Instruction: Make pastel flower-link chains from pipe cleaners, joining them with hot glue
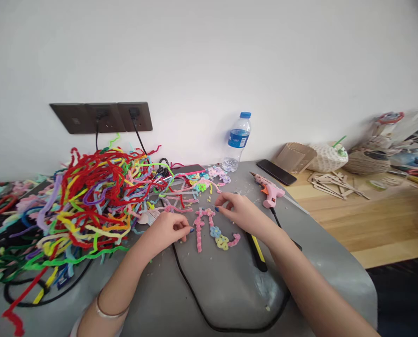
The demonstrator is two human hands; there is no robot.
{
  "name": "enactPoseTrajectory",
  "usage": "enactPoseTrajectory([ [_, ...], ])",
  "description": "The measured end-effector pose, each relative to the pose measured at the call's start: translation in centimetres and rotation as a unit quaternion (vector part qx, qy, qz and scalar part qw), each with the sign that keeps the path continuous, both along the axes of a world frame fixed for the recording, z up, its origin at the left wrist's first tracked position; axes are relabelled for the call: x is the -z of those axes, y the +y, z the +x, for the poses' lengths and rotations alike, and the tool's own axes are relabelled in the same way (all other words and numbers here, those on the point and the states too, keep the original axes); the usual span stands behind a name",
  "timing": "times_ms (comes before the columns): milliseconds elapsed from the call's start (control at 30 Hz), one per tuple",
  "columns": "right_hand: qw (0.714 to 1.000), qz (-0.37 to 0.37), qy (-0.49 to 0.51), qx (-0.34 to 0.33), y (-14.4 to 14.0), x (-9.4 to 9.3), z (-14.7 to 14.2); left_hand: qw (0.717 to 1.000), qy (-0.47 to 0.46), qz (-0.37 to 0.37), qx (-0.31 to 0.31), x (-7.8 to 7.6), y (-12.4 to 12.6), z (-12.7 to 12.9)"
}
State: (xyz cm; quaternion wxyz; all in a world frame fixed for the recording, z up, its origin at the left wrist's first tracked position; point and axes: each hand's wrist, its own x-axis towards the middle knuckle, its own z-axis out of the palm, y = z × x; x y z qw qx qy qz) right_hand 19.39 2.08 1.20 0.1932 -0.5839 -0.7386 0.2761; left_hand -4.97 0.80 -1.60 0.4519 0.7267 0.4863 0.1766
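A pink fuzzy pipe-cleaner piece lies on the grey table, with a straight stem and a second strand joined at the top. Along that strand sit a blue pipe-cleaner flower, a yellow one and a curled pink end. My left hand is beside the stem, fingers curled and tips together. On the other side, my right hand is closed with its fingertips close to the piece's upper right. Whatever either hand pinches is too small or hidden to make out.
A large tangle of colourful pipe cleaners covers the left. Behind are a water bottle and more flowers. To the right lie a pink glue gun, a phone and a black-yellow tool. A black cable loops in front.
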Motion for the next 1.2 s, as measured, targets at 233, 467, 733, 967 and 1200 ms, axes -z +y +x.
enactPoseTrajectory([
  [233,0.994,-0.077,-0.066,-0.037,-4.3,0.1,1.6,0.987,0.028,0.158,-0.014,0.1,0.3,0.1],
  [467,0.994,-0.052,-0.073,-0.057,-5.9,1.5,0.1,0.984,0.038,0.175,-0.001,0.3,0.1,0.3],
  [733,0.998,-0.031,-0.034,-0.034,-6.5,2.1,0.0,0.982,0.022,0.185,0.016,0.3,0.0,0.3],
  [967,1.000,0.012,0.008,-0.023,-7.1,2.0,0.8,0.974,-0.009,0.204,0.095,0.6,-0.2,0.4],
  [1200,0.995,-0.009,0.097,-0.005,-7.7,3.0,0.8,0.968,0.012,0.203,0.148,0.6,-0.5,0.4],
])
